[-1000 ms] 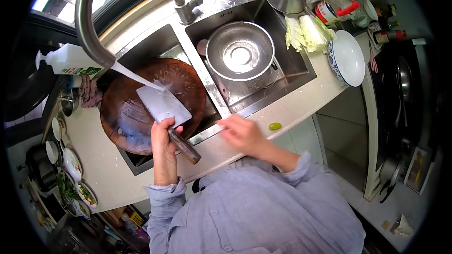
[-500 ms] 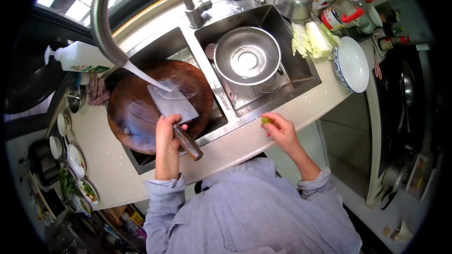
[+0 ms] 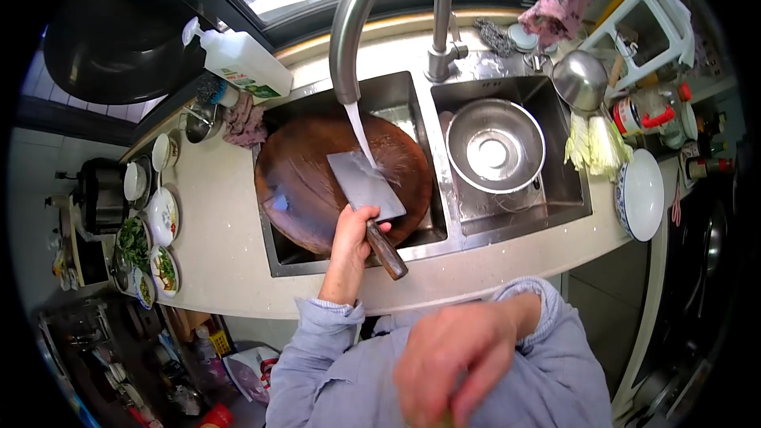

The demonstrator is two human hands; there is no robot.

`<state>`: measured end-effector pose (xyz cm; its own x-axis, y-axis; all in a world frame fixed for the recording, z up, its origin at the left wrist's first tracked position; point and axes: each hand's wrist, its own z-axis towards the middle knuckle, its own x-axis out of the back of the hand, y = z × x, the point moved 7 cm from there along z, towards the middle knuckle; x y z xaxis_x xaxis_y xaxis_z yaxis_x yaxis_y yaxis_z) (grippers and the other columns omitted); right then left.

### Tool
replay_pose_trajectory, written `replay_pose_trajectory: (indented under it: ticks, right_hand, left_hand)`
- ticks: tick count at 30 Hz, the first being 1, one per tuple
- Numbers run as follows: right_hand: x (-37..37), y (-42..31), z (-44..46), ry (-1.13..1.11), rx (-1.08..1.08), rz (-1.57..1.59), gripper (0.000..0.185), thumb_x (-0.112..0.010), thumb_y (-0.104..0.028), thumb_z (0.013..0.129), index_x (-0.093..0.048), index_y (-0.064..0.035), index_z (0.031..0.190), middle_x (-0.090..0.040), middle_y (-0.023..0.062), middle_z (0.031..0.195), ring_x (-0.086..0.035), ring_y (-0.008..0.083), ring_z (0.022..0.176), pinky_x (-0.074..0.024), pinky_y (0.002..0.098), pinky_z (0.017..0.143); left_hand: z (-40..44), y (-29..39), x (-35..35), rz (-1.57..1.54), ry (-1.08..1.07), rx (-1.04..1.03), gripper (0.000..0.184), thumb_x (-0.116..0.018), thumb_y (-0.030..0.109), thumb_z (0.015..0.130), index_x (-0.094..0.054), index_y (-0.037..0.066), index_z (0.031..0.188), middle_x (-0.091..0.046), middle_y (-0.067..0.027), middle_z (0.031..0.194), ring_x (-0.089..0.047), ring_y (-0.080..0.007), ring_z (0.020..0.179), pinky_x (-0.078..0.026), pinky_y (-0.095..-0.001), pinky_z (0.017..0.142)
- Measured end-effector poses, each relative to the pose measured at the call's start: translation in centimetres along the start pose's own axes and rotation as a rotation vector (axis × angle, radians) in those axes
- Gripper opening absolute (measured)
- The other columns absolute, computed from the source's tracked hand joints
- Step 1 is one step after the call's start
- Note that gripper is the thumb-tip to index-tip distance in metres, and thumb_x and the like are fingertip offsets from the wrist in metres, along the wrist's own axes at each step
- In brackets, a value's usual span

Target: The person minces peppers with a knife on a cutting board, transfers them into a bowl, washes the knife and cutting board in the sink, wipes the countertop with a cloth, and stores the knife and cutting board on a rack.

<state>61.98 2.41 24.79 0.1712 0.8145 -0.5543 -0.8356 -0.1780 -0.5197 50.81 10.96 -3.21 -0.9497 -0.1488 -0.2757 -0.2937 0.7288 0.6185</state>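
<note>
My left hand [image 3: 349,239] is closed around a cleaver [image 3: 365,186] where the wooden handle meets the blade. Its blade lies over a round wooden chopping board [image 3: 297,162] set across the left sink basin. Water from the curved tap [image 3: 346,55] runs down onto the blade and the wet wood. Close to the camera and a little blurred, my right hand [image 3: 456,353] is raised in front of the shirt with its fingers pinched downward. A trace of green shows at its fingertips, at the frame's bottom edge; most of that small piece is hidden.
A metal colander [image 3: 495,147] stands in the right basin. Cabbage leaves [image 3: 596,145] and a white bowl [image 3: 640,194] sit to its right. Along the left counter are plates of food [image 3: 164,269], a pink cloth [image 3: 244,120] and a white pump bottle [image 3: 246,62].
My right hand has risen from beside the counter edge toward the camera with the small green piece. My left hand keeps the cleaver under the water. The view has turned up and left.
</note>
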Motion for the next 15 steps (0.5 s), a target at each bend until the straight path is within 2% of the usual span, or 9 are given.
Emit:
replay_pose_trajectory:
  ticks: [1,3,6,8,9,10,11,13,15]
  right_hand:
    - [-0.6,-0.2,0.3,-0.012,-0.007,0.061,0.018,-0.062,-0.014,0.085,-0.058,0.0014,0.094,-0.060,0.0087,0.085,-0.057,0.0170,0.065,-0.0438,0.0263,0.056]
    - [-0.8,0.4,2.2,-0.440,-0.165,0.336,0.042,-0.066,-0.024,0.082,-0.054,0.0063,0.109,-0.057,0.0196,0.103,-0.055,0.0262,0.090,-0.0408,0.0318,0.081]
    - [-0.8,-1.3,2.1,-0.439,-0.098,0.249,0.038,-0.065,-0.024,0.082,-0.057,0.0073,0.101,-0.058,0.0218,0.098,-0.056,0.0304,0.089,-0.0427,0.0386,0.078]
    - [0.1,-2.1,1.4,-0.199,0.075,-0.045,0.025,-0.059,-0.019,0.087,-0.059,0.0048,0.092,-0.061,0.0183,0.082,-0.058,0.0319,0.066,-0.0469,0.0396,0.056]
    - [3.0,-2.3,0.4,0.132,0.125,-0.130,0.015,-0.059,-0.015,0.087,-0.063,-0.0001,0.086,-0.062,0.0106,0.078,-0.059,0.0210,0.071,-0.0469,0.0295,0.064]
    - [7.5,-2.7,-1.6,0.415,0.158,-0.247,0.016,-0.056,-0.016,0.088,-0.063,-0.0007,0.088,-0.063,0.0107,0.076,-0.060,0.0178,0.073,-0.0484,0.0274,0.061]
    - [12.8,-2.6,-5.3,0.807,-0.117,-0.448,0.020,-0.052,-0.018,0.091,-0.061,-0.0005,0.089,-0.063,0.0086,0.074,-0.059,0.0130,0.068,-0.0470,0.0231,0.054]
    - [23.3,-5.4,-9.2,1.311,-0.047,-0.728,0.026,-0.047,-0.024,0.093,-0.058,-0.0010,0.100,-0.061,0.0064,0.083,-0.052,0.0058,0.059,-0.0412,0.0188,0.045]
    - [30.6,-7.5,-12.5,1.367,-0.084,-0.943,0.033,-0.049,-0.025,0.092,-0.054,-0.0009,0.114,-0.060,0.0063,0.094,-0.055,0.0073,0.069,-0.0439,0.0182,0.049]
  left_hand:
    - [0.1,0.0,0.0,-0.003,0.006,-0.005,0.031,-0.054,-0.001,0.076,-0.045,0.000,0.106,-0.055,-0.0116,0.093,-0.058,-0.0221,0.069,-0.055,-0.0308,0.047]
    - [0.3,-0.1,0.0,-0.003,0.000,-0.007,0.032,-0.054,-0.001,0.076,-0.045,0.000,0.107,-0.055,-0.0119,0.095,-0.059,-0.0221,0.071,-0.056,-0.0307,0.048]
    - [-0.2,0.1,-0.3,0.000,0.009,-0.002,0.029,-0.055,0.000,0.076,-0.047,0.001,0.104,-0.057,-0.0088,0.091,-0.059,-0.0201,0.072,-0.056,-0.0306,0.051]
    - [-0.2,0.3,-0.4,-0.016,-0.013,0.003,0.029,-0.055,0.000,0.076,-0.047,0.002,0.104,-0.057,-0.0090,0.091,-0.059,-0.0198,0.073,-0.056,-0.0305,0.051]
    - [-0.3,0.5,-0.5,-0.010,-0.018,0.003,0.031,-0.055,-0.001,0.076,-0.047,0.002,0.106,-0.057,-0.0090,0.092,-0.059,-0.0199,0.073,-0.056,-0.0304,0.052]
    - [0.4,-0.2,-0.2,-0.051,-0.081,0.006,0.034,-0.055,-0.001,0.077,-0.046,0.001,0.109,-0.057,-0.0095,0.094,-0.059,-0.0204,0.074,-0.056,-0.0302,0.053]
    - [0.2,0.0,-0.2,-0.044,-0.073,-0.004,0.036,-0.055,-0.001,0.076,-0.045,0.000,0.111,-0.056,-0.0098,0.095,-0.059,-0.0206,0.075,-0.056,-0.0301,0.052]
    - [-0.2,0.1,-0.4,-0.048,-0.053,-0.013,0.037,-0.056,-0.001,0.075,-0.045,0.000,0.111,-0.056,-0.0099,0.095,-0.059,-0.0207,0.075,-0.056,-0.0300,0.052]
    - [-0.2,-0.1,-0.2,-0.047,-0.054,-0.005,0.035,-0.055,-0.001,0.076,-0.046,-0.001,0.110,-0.056,-0.0104,0.094,-0.059,-0.0204,0.072,-0.056,-0.0293,0.051]
